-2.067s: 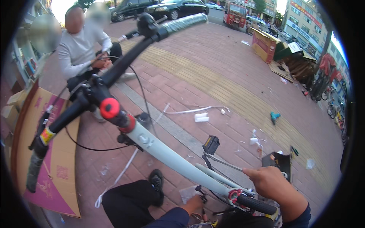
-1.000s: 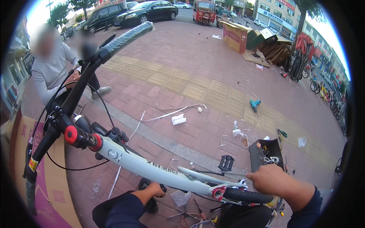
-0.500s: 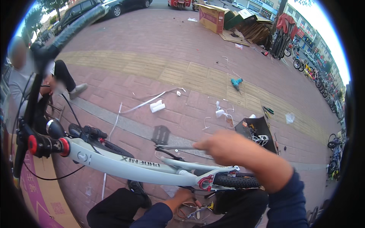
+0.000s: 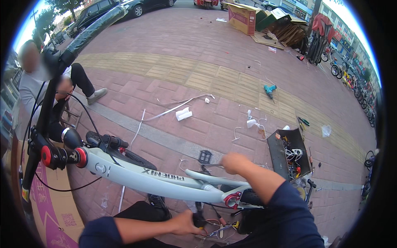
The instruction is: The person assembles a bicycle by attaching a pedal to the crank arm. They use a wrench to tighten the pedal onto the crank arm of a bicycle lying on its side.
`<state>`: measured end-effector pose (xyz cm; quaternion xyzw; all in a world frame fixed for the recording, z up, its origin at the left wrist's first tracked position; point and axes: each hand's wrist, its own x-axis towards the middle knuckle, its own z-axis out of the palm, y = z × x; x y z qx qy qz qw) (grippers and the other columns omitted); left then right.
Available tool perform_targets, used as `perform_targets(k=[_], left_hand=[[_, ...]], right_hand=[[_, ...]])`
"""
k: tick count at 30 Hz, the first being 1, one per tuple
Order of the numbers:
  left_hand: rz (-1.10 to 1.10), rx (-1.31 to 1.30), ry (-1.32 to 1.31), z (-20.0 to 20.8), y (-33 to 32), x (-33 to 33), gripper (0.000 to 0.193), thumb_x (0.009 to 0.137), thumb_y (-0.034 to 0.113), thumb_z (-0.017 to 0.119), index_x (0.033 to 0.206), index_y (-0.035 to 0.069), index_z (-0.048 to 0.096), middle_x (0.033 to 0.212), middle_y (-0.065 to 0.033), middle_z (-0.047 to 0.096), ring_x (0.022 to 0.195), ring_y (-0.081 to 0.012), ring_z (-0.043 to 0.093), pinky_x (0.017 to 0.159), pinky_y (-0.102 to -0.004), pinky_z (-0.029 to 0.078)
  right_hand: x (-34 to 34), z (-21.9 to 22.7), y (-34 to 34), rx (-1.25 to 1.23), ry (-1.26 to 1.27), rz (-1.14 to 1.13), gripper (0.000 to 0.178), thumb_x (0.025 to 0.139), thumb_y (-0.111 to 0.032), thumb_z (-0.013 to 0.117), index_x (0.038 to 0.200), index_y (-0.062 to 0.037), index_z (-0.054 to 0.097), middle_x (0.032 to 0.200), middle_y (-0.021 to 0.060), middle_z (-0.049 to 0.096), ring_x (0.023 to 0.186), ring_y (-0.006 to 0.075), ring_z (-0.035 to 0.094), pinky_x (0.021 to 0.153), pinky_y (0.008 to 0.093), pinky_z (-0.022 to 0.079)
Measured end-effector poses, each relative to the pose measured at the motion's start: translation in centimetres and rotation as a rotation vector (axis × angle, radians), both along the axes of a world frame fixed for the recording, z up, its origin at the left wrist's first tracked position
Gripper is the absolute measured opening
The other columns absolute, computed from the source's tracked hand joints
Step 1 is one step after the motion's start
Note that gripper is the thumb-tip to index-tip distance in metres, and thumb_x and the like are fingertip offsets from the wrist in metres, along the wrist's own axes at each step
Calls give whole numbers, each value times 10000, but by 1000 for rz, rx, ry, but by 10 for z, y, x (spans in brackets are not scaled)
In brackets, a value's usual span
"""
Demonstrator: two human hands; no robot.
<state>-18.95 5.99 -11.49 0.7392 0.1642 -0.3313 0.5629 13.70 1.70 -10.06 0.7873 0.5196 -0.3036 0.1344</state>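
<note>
My right hand (image 4: 234, 162) is curled into a fist around the thin arm of a black pedal (image 4: 204, 157), just above the pale grey bike frame (image 4: 144, 178). My left hand (image 4: 187, 222) is low down under the frame, with its fingers closed on some small black part by the wires; I cannot tell just what it pinches.

The bike lies across my view. Its handlebar (image 4: 89, 33) points up to the far left, and a red ring (image 4: 81, 157) sits at the front of the frame.

The ground is a red brick pavement (image 4: 173, 49) with a yellow bumpy strip (image 4: 206, 78) running across it. White scraps (image 4: 183, 113) and a small teal drill (image 4: 269, 89) lie on the bricks. An open black tool box (image 4: 279, 155) stands just beside my right arm. Flat brown cardboard (image 4: 49, 211) lies at my left. A person (image 4: 41, 89) sits on the left, near the handlebar. Far away are parked cars (image 4: 103, 10) and cardboard boxes (image 4: 244, 16).
</note>
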Motion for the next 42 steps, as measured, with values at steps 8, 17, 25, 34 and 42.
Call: perform_targets(k=[8, 17, 25, 34, 42], left_hand=[[161, 386, 209, -209, -83, 83, 699, 672, 446, 851, 1159, -35, 710, 1174, -256, 714, 1057, -378, 690, 921, -414, 544], [-80, 542, -87, -145, 119, -54, 767, 663, 466, 868, 1225, -22, 682, 1296, -267, 651, 1215, -366, 624, 1008, -408, 509], [81, 36, -12, -40, -69, 43, 562, 708, 394, 843, 1038, -42, 713, 940, -224, 741, 845, -345, 727, 805, -422, 579], [328, 634, 35, -272, -100, 55, 478, 859, 458, 681, 1204, 135, 751, 1213, -143, 737, 1158, -331, 679, 1005, -424, 510], [357, 921, -137, -272, -35, 23, 447, 905, 422, 633, 1226, 126, 725, 1261, -174, 706, 1180, -369, 652, 1005, -462, 504]], right_hand=[[-64, 259, 3, 172, 18, 255, 410, 924, -107, 540, 1307, -127, 685, 802, 210, 693, 785, 381, 709, 719, 502, 572], [-13, 189, -75, -241, -162, 204, 383, 930, -154, 567, 1280, -149, 722, 986, 189, 743, 929, 369, 735, 811, 479, 593], [-54, 28, 69, 153, 9, 132, 257, 904, -146, 578, 1057, -105, 781, 1049, 185, 750, 986, 387, 723, 817, 504, 596], [-38, 232, -69, 252, 32, 202, 481, 889, -64, 676, 1354, -189, 679, 793, 196, 663, 704, 394, 662, 652, 476, 523], [-5, 178, -196, 339, 10, 77, 508, 935, -127, 684, 1430, -175, 582, 790, 128, 611, 732, 349, 639, 648, 448, 491]])
